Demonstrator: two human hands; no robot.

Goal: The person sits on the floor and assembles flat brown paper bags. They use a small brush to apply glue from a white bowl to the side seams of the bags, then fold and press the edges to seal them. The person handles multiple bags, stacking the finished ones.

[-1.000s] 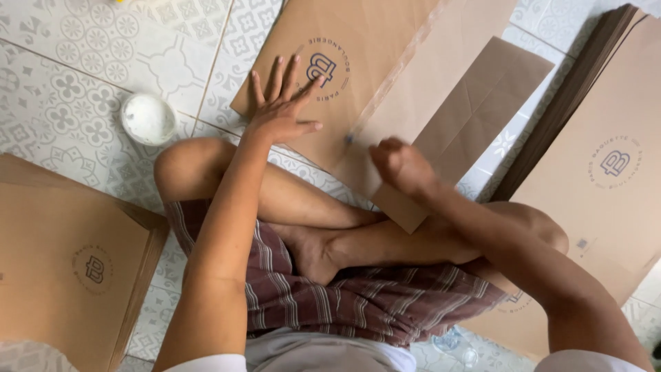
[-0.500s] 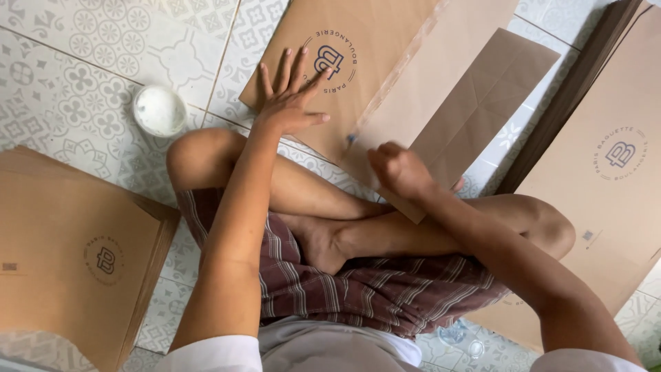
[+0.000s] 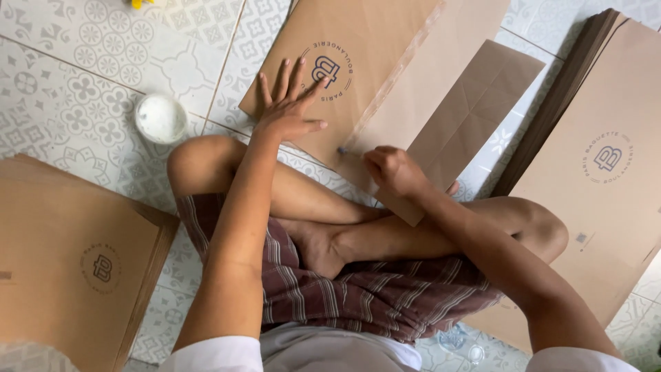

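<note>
Pressing my left hand (image 3: 289,114) open-fingered on the bag (image 3: 358,76), I keep my right hand (image 3: 392,169), fisted on the brush (image 3: 342,149), steady along the edge.

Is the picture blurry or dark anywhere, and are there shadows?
Head view: soft, even daylight, no glare; the brown paper bag, left hand and right hand look sharp; faint shadows lie under the hands and legs; the white cup looks washed out; the sleeves at the bottom edge are slightly soft.
</note>
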